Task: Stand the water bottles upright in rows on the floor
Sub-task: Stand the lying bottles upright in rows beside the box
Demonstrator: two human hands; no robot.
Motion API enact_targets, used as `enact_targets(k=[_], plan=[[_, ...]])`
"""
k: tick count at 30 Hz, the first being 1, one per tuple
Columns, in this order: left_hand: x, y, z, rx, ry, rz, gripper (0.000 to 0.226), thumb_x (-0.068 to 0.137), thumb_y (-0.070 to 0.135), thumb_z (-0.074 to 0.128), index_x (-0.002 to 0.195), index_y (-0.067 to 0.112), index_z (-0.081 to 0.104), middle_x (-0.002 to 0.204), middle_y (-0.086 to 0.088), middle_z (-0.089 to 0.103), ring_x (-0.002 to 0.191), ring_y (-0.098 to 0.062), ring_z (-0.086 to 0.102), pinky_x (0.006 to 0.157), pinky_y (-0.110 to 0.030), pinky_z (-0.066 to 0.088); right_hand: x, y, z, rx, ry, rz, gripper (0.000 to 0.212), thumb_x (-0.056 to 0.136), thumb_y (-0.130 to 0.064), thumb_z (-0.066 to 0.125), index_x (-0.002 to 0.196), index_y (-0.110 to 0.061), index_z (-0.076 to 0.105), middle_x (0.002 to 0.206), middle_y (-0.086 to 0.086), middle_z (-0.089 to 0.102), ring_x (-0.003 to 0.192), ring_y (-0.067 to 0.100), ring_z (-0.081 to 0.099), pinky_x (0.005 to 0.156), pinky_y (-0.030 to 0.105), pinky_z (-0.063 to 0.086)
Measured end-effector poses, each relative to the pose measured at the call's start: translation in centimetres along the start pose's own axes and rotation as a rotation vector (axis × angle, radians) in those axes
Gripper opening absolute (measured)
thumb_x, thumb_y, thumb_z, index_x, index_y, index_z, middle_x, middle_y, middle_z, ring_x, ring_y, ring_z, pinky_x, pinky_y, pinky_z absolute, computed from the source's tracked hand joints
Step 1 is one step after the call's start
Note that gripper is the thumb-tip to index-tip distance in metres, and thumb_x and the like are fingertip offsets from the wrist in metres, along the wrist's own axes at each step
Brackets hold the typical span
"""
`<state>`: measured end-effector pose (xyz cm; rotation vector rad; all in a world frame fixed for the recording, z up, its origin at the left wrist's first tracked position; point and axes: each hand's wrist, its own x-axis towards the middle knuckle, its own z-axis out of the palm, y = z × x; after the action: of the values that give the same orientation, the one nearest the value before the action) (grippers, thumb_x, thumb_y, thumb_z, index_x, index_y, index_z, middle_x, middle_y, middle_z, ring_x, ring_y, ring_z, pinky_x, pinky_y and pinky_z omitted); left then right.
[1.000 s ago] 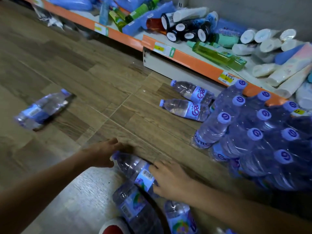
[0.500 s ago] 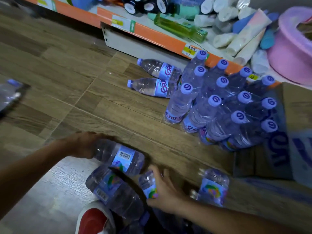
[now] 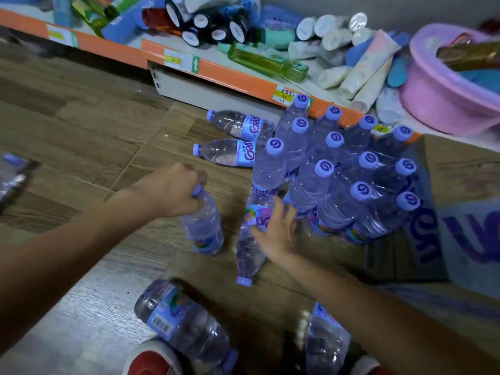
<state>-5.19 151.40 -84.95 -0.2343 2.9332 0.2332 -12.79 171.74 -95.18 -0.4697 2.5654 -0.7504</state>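
From the head camera, the left hand (image 3: 173, 189) curls over the lilac cap of a water bottle (image 3: 204, 226) and grips its neck; the bottle stands nearly upright on the wood-look floor (image 3: 89, 123), leaning slightly, near the centre of the picture. At three o'clock from it the right hand (image 3: 278, 228) has its fingers spread and lies against the label of a second bottle (image 3: 250, 239), which is tipped with its cap pointing toward six o'clock; whether the thumb closes round it I cannot tell.

At two o'clock from the hands a cluster of upright bottles (image 3: 338, 169) stands in rows, caps up, touching one another, just in front of an orange-edged shelf (image 3: 230, 77). At twelve o'clock two bottles lie on their sides, the farther one (image 3: 238, 124) and the nearer one (image 3: 224, 152), caps pointing to nine o'clock. Down at six o'clock another bottle (image 3: 184, 323) lies across a red-and-white shoe (image 3: 151, 361), and one more (image 3: 324, 345) lies at five o'clock. A pink tub (image 3: 438, 96) sits on the shelf at two o'clock, among tubes and green bottles. Flattened cardboard (image 3: 465, 169) lies at three o'clock.
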Motion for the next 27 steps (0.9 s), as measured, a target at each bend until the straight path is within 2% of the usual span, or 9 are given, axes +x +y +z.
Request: enact_targets(k=[5,8,10,12,15,19,21,24,27], plan=[[-0.1,2.4,1.2,-0.028,0.063,0.114,0.047,0.066,0.041,0.037,0.094,0.01,0.057,0.102,-0.014,0.053,0.083,-0.04,0.061,0.07,-0.043,0.051,-3.1,2.5,0.1,-0.895,-0.29,-0.957,0.065,0.047,-0.046,0.072,0.112,-0.041,0.061,0.129,0.0,0.059,0.118,0.025,0.056,0.099,0.037,0.046],[-0.7,2.8,1.4,-0.035,0.079,0.128,0.045,0.065,0.044,0.034,0.092,0.012,0.051,0.099,-0.014,0.051,0.08,-0.041,0.061,0.067,-0.044,0.05,-3.1,2.4,-0.1,-1.084,-0.322,-1.032,0.035,0.063,-0.051,0.059,0.097,-0.058,0.062,0.12,-0.015,0.065,0.11,0.014,0.062,0.1,0.035,0.038],[-0.8,3.0,1.5,-0.05,0.072,0.087,0.026,0.071,0.029,0.051,0.091,0.013,0.048,0.1,-0.013,0.051,0.083,-0.041,0.06,0.068,-0.043,0.048,-2.8,1.9,0.5,-1.131,-0.344,-1.07,0.028,0.071,-0.047,0.048,0.091,-0.057,0.063,0.115,-0.02,0.066,0.103,0.009,0.064,0.094,0.03,0.032],[-0.8,3.0,1.5,-0.051,0.054,0.048,0.02,0.071,0.02,0.058,0.087,0.015,0.047,0.099,-0.011,0.051,0.086,-0.039,0.06,0.07,-0.04,0.046,-2.7,1.3,1.6,-1.148,-0.337,-1.1,0.018,0.067,-0.049,0.059,0.083,-0.049,0.067,0.104,-0.019,0.068,0.091,0.007,0.064,0.083,0.027,0.034],[-1.1,2.7,1.6,-0.091,0.055,0.021,0.016,0.065,0.026,0.048,0.077,0.021,0.039,0.093,-0.008,0.053,0.086,-0.037,0.059,0.071,-0.035,0.044,-2.8,0.5,2.8,-1.113,-0.32,-1.175,0.029,0.05,-0.056,0.077,0.074,-0.044,0.067,0.092,-0.019,0.068,0.079,0.004,0.062,0.063,0.022,0.044],[-1.3,1.9,1.9,-0.16,0.049,0.025,0.02,0.062,0.018,0.057,0.072,0.024,0.04,0.078,0.001,0.042,0.079,-0.037,0.059,0.068,-0.037,0.048,-2.5,-0.8,-0.5,-0.872,-0.224,-1.336,0.037,0.054,-0.044,0.078,0.087,-0.036,0.062,0.089,-0.014,0.064,0.072,0.007,0.061,0.049,0.019,0.044],[-1.5,2.1,1.9,-0.178,0.03,0.029,0.021,0.059,0.018,0.058,0.072,0.024,0.042,0.078,0.002,0.041,0.078,-0.036,0.059,0.066,-0.036,0.047,-2.3,-2.0,-4.1,-0.73,-0.14,-1.293,0.048,0.056,-0.039,0.076,0.093,-0.025,0.05,0.09,-0.007,0.062,0.071,0.014,0.061,0.047,0.022,0.044],[-1.6,3.4,1.7,-0.181,0.016,0.079,0.021,0.052,0.024,0.045,0.072,0.024,0.041,0.08,-0.002,0.048,0.083,-0.035,0.057,0.069,-0.036,0.048,-1.4,-2.4,-9.2,-0.217,-0.092,-0.845,0.037,0.071,-0.03,0.069,0.093,-0.01,0.046,0.091,0.005,0.051,0.077,0.021,0.055,0.058,0.031,0.045],[-1.4,5.0,1.6,-0.198,0.007,0.154,0.02,0.052,0.025,0.044,0.072,0.024,0.043,0.081,-0.004,0.053,0.084,-0.033,0.057,0.07,-0.035,0.048,-2.4,-0.5,-12.3,0.055,-0.053,-0.609,0.027,0.078,-0.025,0.066,0.087,-0.009,0.047,0.084,-0.003,0.045,0.073,0.008,0.042,0.064,0.014,0.032]])
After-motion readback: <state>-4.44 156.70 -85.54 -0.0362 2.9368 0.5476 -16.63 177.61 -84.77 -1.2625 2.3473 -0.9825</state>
